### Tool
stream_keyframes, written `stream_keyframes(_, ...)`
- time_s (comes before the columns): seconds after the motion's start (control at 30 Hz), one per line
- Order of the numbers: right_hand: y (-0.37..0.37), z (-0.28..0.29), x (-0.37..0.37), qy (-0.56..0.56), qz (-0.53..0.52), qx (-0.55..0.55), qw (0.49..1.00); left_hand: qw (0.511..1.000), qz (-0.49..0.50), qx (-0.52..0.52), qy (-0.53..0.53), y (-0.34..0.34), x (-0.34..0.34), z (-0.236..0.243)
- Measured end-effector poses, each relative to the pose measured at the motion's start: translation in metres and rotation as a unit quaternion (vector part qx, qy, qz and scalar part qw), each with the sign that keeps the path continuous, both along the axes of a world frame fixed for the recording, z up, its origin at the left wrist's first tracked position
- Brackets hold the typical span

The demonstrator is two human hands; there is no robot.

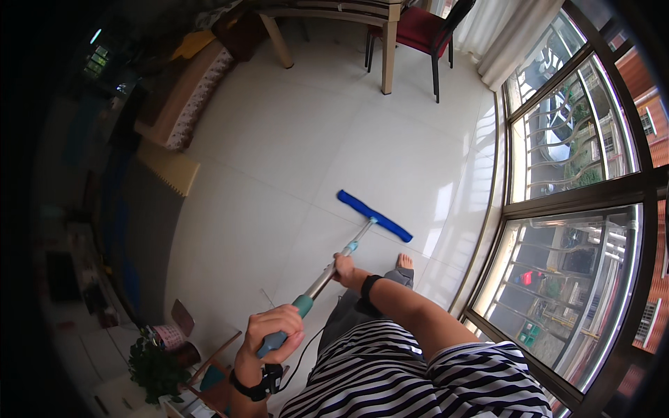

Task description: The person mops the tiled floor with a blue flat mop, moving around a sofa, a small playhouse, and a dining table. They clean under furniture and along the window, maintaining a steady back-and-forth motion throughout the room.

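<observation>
A long-handled window washer [321, 280] runs slantwise from my body out over the pale tiles. Its T-shaped head carries a blue fluffy sleeve [375, 216]; I cannot tell whether that touches the floor or hovers just above. My left hand [273, 329] is closed round the grey-blue and green grip at the near end of the pole. Farther along, my right hand [343, 269] wraps the metal shaft just below a light-blue collar. Both wrists wear dark bands. My bare foot [405, 260] shows beside the washer head.
Tall windows [557, 279] with dark frames line the right side, with a pale curtain [519, 42] beyond. A wooden table [387, 59] and a red-seated chair [425, 29] stand at the far end. At left are a wooden seat [185, 97], a grey mat [150, 230] and a potted plant [152, 369].
</observation>
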State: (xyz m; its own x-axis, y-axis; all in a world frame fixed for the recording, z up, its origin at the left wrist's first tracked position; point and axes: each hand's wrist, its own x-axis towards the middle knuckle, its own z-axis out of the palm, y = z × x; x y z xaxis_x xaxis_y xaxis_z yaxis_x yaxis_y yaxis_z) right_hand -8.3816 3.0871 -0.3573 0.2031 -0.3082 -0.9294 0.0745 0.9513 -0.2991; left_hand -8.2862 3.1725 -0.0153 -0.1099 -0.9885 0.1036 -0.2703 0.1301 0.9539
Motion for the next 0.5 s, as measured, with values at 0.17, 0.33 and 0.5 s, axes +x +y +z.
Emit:
stream_keyframes(0.17, 0.029, 0.019, 0.065, -0.086, 0.122, 0.062, 0.987, 0.998, 0.043, 0.01, -0.055, 0.03, 0.01, 0.016)
stream_keyframes(0.33, 0.014, 0.06, 0.085, -0.069, 0.175, -0.044, 0.981, 0.984, 0.142, -0.059, -0.086, 0.039, 0.021, 0.032)
stream_keyframes(0.5, -0.036, 0.087, 0.069, -0.052, 0.056, -0.077, 0.994, 0.969, 0.219, -0.082, -0.077, 0.029, -0.002, 0.024)
